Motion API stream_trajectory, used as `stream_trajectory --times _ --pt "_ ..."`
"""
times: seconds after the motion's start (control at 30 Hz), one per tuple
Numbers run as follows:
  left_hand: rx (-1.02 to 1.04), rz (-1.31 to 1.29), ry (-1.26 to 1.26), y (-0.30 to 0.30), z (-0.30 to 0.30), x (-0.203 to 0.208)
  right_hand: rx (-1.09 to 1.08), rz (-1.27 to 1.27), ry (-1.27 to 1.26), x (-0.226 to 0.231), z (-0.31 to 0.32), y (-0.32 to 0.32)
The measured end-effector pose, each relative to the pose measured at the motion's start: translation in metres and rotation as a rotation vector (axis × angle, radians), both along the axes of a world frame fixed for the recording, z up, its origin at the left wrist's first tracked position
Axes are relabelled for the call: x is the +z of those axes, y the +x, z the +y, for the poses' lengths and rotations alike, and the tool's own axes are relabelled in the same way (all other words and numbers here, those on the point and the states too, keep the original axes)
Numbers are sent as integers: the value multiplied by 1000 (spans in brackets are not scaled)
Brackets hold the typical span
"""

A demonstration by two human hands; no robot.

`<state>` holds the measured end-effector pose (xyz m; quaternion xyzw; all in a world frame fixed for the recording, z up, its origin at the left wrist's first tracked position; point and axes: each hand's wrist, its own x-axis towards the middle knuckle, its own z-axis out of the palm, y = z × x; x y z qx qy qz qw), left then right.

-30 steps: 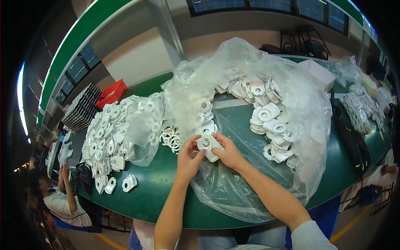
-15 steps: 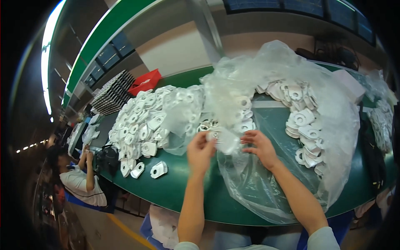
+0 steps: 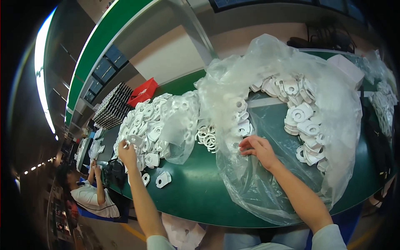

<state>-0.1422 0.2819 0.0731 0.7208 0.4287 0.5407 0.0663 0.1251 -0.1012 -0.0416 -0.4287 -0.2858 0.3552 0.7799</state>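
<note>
My left hand is at the near-left edge of a heap of white plastic parts, its fingers closed on one flat white part with a round hole. Over the clear plastic bag, my right hand is held with fingers slightly curled and apart; nothing shows in its grasp. Just left of its fingertips lie more white parts, stacked along the bag. Several white rings sit between the heap and the bag.
A curved stack of white parts lies on the right of the green table. Two loose parts, one a white part, are near the front edge. Behind stand a red bin and stacked trays. A co-worker sits at left.
My left hand has moved from the middle, beside my right hand, out left to the heap. The white piece between my hands is gone from there, uncovering the rings. My right hand stays nearly in place.
</note>
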Motion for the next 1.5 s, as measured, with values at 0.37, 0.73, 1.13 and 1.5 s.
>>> stream_trajectory --times 0.37,0.73,1.13,1.5 --pt "-553 442 34 149 -186 -95 1 -51 -25 -7 8 -1" --pt "-570 56 -126 138 -185 -88 -472 -528 -334 54 -6 26" --pt "-119 -137 -225 83 -104 -115 -928 -1760 -1383 56 -31 176" --pt "-310 218 -7 147 -49 -137 -1162 -1724 -829 99 -43 162"
